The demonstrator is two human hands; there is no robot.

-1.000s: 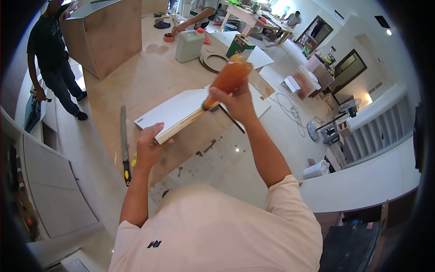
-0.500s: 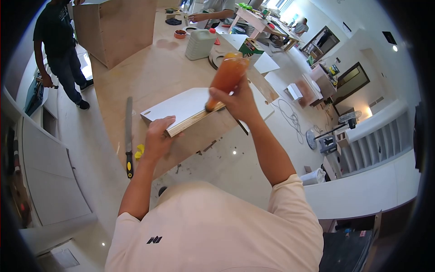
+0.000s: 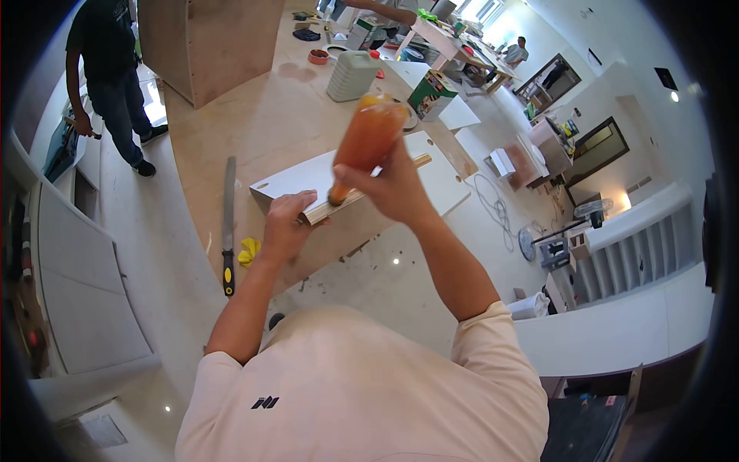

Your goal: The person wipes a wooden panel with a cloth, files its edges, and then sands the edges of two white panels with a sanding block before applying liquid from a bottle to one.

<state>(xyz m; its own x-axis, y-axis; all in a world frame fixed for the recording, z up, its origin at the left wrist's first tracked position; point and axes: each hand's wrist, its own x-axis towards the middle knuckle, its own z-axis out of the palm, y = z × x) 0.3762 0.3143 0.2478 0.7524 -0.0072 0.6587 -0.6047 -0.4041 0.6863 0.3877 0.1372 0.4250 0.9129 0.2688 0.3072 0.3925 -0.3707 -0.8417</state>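
Observation:
My right hand (image 3: 394,189) is wrapped around an orange bottle (image 3: 369,142), tipped neck down. Its dark nozzle end meets the bare layered edge of a white-faced board (image 3: 308,175), close to my left hand (image 3: 288,223). That hand is closed on the board's near corner, thumb on top and fingers below. The board is raised along its near side over the worktable. To the left of my left hand lie a long flat blade with a black-and-yellow handle (image 3: 229,273) and a crumpled yellow scrap (image 3: 249,252).
On the wooden worktable (image 3: 254,127) stand a pale jerrycan (image 3: 350,75), a green box (image 3: 431,96), a small red tub (image 3: 318,57) and a large wooden carcass (image 3: 219,54). A person (image 3: 112,85) stands at the left holding a tool; others are farther back. A cable (image 3: 496,204) lies on the floor.
The bottle has slid leftward and down along the board's edge, nearer my left hand. My left hand still grips the corner. The whole view has shifted slightly.

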